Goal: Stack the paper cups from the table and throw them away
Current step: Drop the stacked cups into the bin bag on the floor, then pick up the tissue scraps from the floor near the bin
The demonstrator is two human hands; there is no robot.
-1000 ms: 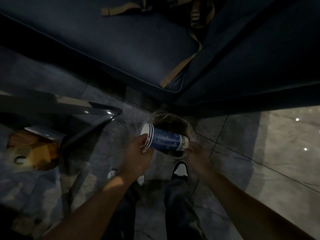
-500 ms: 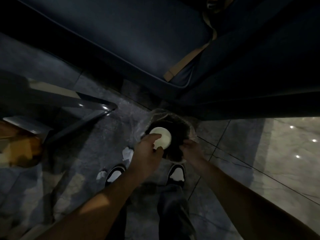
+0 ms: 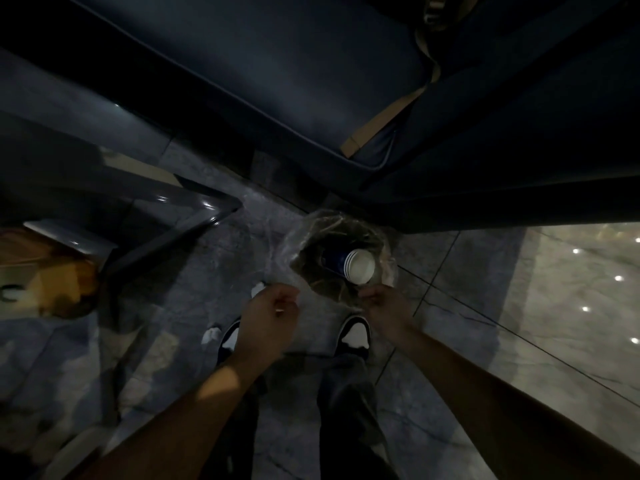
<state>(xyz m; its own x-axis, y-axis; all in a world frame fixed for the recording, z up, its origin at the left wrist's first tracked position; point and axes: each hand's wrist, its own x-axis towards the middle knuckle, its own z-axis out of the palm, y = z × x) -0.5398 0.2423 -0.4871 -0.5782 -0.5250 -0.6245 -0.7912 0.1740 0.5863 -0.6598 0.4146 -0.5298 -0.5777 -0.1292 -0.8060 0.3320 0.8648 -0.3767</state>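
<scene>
The left hand (image 3: 268,315) hung loosely curled just short of the bin, its fingers bent in around nothing that could be made out apart from a small pale glint at the fingertips. The right hand (image 3: 386,306) had its fingers drawn together at the near edge of the clear plastic liner (image 3: 294,251); whether it actually pinched the film could not be told in the dim light. Just beyond both hands stood the small bin (image 3: 341,292), its crinkled liner spilling over the rim. Inside lay the stack of paper cups (image 3: 351,266), tipped on its side, blue-walled with white rolled rims nested together and the pale round mouth facing up and right. Below the hands were black-and-white shoes (image 3: 355,334) on glossy, marbled grey floor tiles (image 3: 485,278) that caught pinpoint ceiling lights. A dark glass table (image 3: 194,209) with a rounded corner sat to the left, and a navy upholstered sofa (image 3: 277,64) with piped edges filled the far side.
</scene>
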